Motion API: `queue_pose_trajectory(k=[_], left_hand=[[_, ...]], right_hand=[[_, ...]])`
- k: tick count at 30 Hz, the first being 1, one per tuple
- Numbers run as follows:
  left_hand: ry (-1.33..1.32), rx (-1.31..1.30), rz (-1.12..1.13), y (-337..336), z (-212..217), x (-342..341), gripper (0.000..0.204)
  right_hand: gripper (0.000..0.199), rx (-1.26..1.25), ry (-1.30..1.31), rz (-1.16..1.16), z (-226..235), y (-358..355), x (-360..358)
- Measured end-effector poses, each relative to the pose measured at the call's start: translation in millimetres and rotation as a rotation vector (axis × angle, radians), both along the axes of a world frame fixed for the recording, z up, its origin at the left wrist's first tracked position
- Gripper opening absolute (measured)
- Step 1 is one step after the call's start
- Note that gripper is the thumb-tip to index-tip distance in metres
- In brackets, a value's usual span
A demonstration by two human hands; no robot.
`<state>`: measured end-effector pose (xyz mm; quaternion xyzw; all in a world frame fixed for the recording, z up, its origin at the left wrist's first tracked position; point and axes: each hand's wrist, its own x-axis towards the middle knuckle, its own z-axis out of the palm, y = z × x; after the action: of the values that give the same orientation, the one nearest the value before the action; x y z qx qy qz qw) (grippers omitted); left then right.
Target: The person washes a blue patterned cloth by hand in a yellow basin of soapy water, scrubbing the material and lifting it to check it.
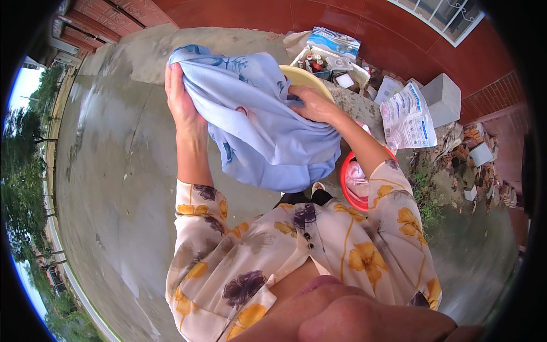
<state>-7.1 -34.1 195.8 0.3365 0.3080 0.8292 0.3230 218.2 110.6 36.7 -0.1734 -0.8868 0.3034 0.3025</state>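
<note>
A light blue cloth (256,125) with darker blue printed patches hangs bunched between my two hands, its folds drooping toward my feet. My left hand (183,100) grips its upper left edge, the fingers partly behind the fabric. At the upper right, my right hand (312,105) is closed on the cloth, with its fingertips hidden in the folds. The cloth is too bunched to tell what kind of garment or sheet it is. Beyond it shows the rim of a pale yellow basin (312,77), mostly covered from view.
A red basin (345,183) with pink cloth (356,181) stands at my right, below my forearm. Farther off are a box of bottles (319,61), a printed plastic bag (408,118), a grey-white block (442,100) and brick rubble (476,151). Wet concrete (125,171) stretches left.
</note>
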Motion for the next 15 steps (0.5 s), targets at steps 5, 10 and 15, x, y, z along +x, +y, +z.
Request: queue_pose_trajectory(k=[5,10,15], left_hand=[[-0.029,-0.046,0.136,-10.2,-15.4,-26.0,0.029],[0.11,-0.276,0.343,-21.5,-53.5,-52.1,0.018],[0.296,-0.352,0.155,-26.4,-35.3,-16.6,0.045]], right_hand=[[0.027,-0.364,-0.019,-0.173,-4.9,9.7,17.6],[0.026,-0.638,0.616,-0.036,155.8,60.9,20.5],[0.022,-0.214,0.675,0.079,299.0,38.9,-7.4]])
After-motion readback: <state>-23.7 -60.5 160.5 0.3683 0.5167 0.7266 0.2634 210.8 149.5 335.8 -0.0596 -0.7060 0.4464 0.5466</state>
